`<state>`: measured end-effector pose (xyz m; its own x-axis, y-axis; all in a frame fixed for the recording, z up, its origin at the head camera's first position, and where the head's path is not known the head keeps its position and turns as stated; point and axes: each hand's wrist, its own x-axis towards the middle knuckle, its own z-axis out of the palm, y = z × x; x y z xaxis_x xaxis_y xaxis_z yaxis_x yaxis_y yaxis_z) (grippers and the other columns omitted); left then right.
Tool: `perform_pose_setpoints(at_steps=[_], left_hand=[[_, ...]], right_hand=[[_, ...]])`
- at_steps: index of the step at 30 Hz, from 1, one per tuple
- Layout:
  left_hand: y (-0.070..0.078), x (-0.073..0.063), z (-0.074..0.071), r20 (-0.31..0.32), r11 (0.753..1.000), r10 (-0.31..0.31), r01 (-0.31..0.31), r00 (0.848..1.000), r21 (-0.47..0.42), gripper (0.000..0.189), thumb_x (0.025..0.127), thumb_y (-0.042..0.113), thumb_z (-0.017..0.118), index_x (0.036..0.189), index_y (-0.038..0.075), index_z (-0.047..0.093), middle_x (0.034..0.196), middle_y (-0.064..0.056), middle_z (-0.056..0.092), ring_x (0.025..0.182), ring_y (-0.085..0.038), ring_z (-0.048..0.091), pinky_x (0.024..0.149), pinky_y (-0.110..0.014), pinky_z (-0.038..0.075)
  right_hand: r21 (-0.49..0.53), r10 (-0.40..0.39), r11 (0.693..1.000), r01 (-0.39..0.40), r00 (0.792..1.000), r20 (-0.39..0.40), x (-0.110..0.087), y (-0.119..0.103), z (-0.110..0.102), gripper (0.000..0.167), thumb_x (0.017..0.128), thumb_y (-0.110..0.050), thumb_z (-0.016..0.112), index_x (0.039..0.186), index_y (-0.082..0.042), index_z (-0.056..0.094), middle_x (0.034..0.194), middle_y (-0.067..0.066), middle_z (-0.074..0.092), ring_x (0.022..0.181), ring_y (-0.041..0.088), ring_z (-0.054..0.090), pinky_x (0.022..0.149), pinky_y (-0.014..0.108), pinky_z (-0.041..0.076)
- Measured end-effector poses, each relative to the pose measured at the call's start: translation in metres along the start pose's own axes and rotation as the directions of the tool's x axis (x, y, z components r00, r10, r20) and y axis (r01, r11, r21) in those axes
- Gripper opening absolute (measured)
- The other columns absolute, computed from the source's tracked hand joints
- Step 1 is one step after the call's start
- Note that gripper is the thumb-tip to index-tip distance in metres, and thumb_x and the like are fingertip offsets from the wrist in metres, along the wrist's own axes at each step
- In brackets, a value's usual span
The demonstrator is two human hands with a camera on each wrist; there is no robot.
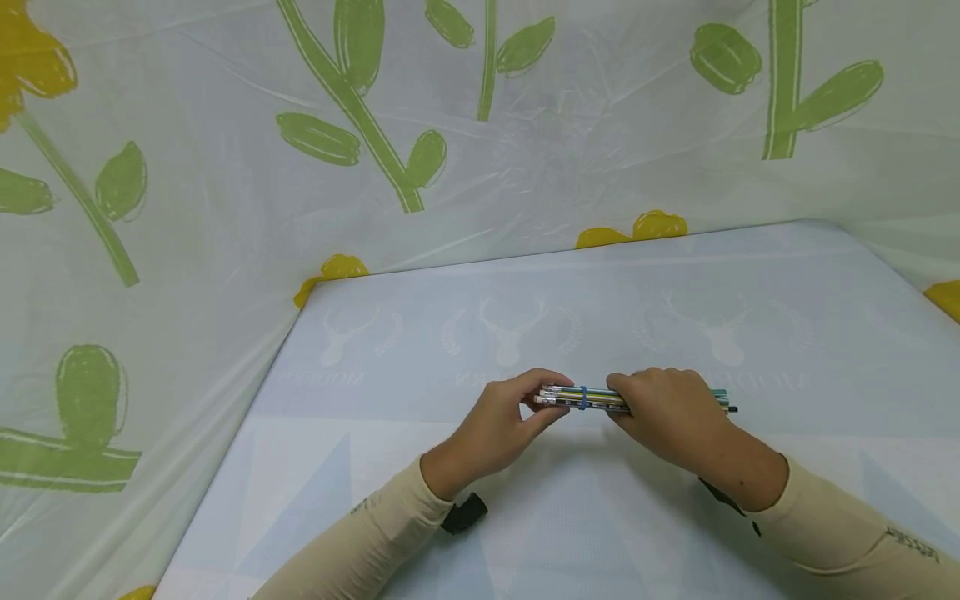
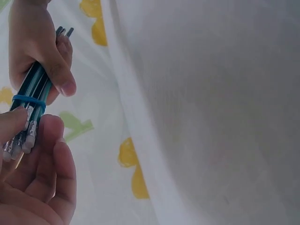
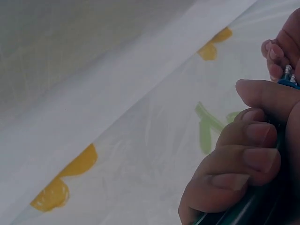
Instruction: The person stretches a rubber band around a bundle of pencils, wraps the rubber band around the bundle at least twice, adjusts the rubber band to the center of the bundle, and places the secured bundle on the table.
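A bundle of pencils (image 1: pixel 600 401) is held sideways above the table, with a blue rubber band (image 1: pixel 583 397) round it near the eraser ends. My right hand (image 1: pixel 671 417) grips the bundle, its fingers curled round the pencils, whose far tips stick out past the palm. At the eraser end, my left hand (image 1: pixel 498 421) pinches the pencils between thumb and fingers. The left wrist view shows the white erasers and silver ferrules (image 2: pixel 21 140) beside the left thumb, with the band (image 2: pixel 29 101) between the two hands. In the right wrist view, dark green pencil shafts (image 3: pixel 239 211) show under the curled fingers.
The table (image 1: pixel 450 350) wears a pale blue and white cover printed with deer heads. Behind and to the left hangs a white sheet (image 1: pixel 210 183) with green leaves and yellow flowers. A black strap piece (image 1: pixel 465 513) shows at the left wrist.
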<state>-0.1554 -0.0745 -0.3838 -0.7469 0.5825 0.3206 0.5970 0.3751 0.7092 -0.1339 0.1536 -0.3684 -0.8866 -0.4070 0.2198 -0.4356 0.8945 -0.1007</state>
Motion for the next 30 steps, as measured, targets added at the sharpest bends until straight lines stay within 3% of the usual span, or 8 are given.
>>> perform_pose_setpoints(at_steps=[8,17,22,30], left_hand=[[0.0,0.0,0.001,-0.025,0.998,0.055,-0.055,0.998,0.005,0.029,0.09,0.014,0.075,0.118,0.013,0.068,0.11,0.005,0.073,0.097,-0.004,0.063,0.085,-0.023,0.052],[0.001,-0.002,0.007,-0.045,0.991,0.123,-0.125,0.991,-0.049,0.028,0.087,0.015,0.079,0.113,0.007,0.071,0.108,0.0,0.075,0.099,-0.007,0.068,0.088,-0.02,0.054],[0.001,-0.002,0.008,-0.057,0.987,0.149,-0.152,0.987,-0.047,0.029,0.086,0.015,0.08,0.113,0.01,0.072,0.106,0.001,0.075,0.099,-0.005,0.069,0.086,-0.019,0.054],[0.007,-0.004,0.012,-0.033,0.981,0.167,-0.17,0.985,-0.089,0.03,0.084,0.013,0.081,0.113,0.01,0.073,0.106,-0.001,0.076,0.096,-0.003,0.069,0.082,-0.017,0.055]], right_hand=[[-0.013,0.002,1.0,-0.002,1.0,0.02,-0.001,-0.002,-0.001,0.032,0.08,-0.014,0.08,0.069,-0.018,0.05,0.053,-0.009,0.04,0.05,0.009,0.034,0.047,0.025,0.026],[-0.035,-0.032,0.999,0.032,0.999,0.001,-0.005,-0.008,0.002,0.033,0.082,-0.015,0.079,0.067,-0.019,0.05,0.053,-0.009,0.04,0.05,0.008,0.033,0.046,0.025,0.027],[-0.034,-0.02,0.999,0.02,1.0,0.014,-0.005,-0.011,0.002,0.029,0.082,-0.017,0.08,0.067,-0.018,0.054,0.054,-0.009,0.044,0.05,0.008,0.035,0.047,0.026,0.03],[-0.012,-0.054,0.998,0.054,0.998,-0.036,-0.008,-0.017,0.002,0.029,0.081,-0.016,0.079,0.065,-0.019,0.055,0.052,-0.01,0.043,0.049,0.008,0.033,0.045,0.025,0.029]])
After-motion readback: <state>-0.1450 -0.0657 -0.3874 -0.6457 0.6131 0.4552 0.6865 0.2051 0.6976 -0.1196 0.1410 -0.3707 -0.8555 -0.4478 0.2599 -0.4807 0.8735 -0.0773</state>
